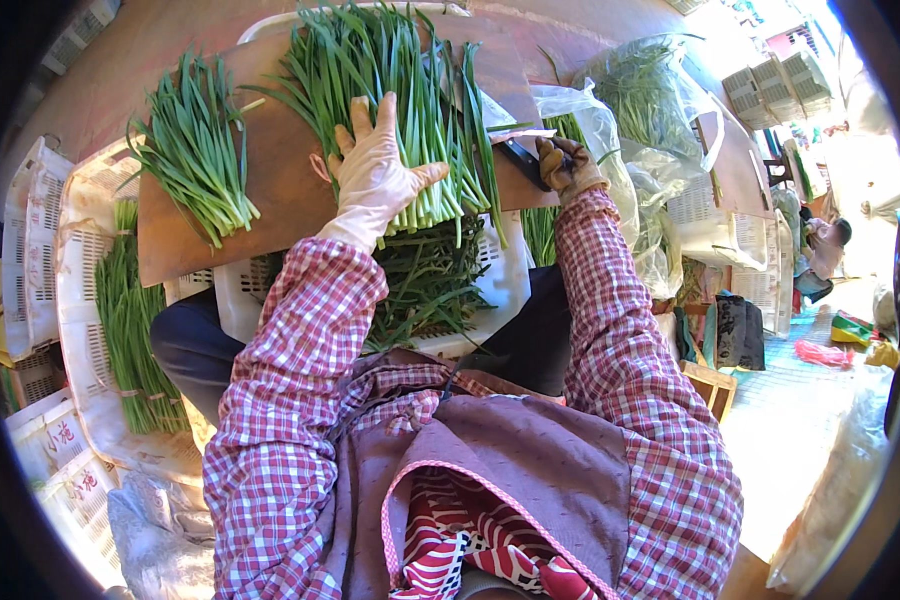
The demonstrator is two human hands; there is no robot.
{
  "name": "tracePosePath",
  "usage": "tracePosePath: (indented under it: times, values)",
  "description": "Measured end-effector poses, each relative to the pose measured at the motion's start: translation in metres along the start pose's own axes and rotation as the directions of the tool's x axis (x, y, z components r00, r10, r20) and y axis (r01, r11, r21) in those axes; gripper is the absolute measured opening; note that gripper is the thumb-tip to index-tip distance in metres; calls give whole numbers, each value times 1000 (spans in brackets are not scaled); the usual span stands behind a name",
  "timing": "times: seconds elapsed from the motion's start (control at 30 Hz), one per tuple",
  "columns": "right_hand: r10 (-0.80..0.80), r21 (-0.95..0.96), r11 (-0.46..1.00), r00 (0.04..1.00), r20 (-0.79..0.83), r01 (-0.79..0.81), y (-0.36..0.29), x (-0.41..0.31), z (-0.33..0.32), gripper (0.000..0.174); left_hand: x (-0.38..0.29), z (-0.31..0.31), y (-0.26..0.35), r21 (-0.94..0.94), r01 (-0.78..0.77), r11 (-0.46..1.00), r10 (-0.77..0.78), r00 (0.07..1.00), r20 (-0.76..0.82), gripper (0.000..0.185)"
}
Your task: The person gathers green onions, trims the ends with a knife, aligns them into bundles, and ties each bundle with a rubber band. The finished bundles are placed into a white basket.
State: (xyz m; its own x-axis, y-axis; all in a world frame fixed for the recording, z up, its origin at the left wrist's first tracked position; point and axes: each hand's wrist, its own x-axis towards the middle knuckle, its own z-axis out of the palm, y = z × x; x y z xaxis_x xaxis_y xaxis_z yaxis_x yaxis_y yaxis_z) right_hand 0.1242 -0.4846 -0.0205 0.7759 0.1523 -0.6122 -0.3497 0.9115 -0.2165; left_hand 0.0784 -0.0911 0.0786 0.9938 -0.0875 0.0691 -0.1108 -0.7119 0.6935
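My left hand (pixel 381 166), in a pale glove, lies with fingers spread on a large bunch of green garlic chives (pixel 420 97) on a brown board (pixel 285 187). At the bunch's right, my right hand (pixel 568 163), in a stained glove, has its fingers curled close to the black handle of a knife (pixel 523 161); whether they grip it I cannot tell. Part of the blade is hidden by leaves. A smaller bunch of chives (pixel 199 150) lies at the board's left. A pink band (pixel 319 168) is beside my left wrist.
Below the board, a white crate (pixel 506 262) holds loose dark leaves (pixel 427 281). Tied chive bundles (pixel 131 322) stand in a white crate (pixel 82 300) at left. Plastic bags of greens (pixel 637 97) are at right. A person (pixel 825 244) sits far right.
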Motion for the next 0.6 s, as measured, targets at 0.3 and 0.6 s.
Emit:
tracePosePath:
  times: [0.3, 0.6]
  values:
    - [237, -90, 971, 886, 398, -219, 25, 1, 39, 23, -2, 1, -16, -84, -105, 991, 99, 992, -77, 101]
    - [22, -279, 960, 988, 151, 22, 39, -17, 56, 17, -10, -1, -34, -197, -157, 968, 127, 979, -157, 91]
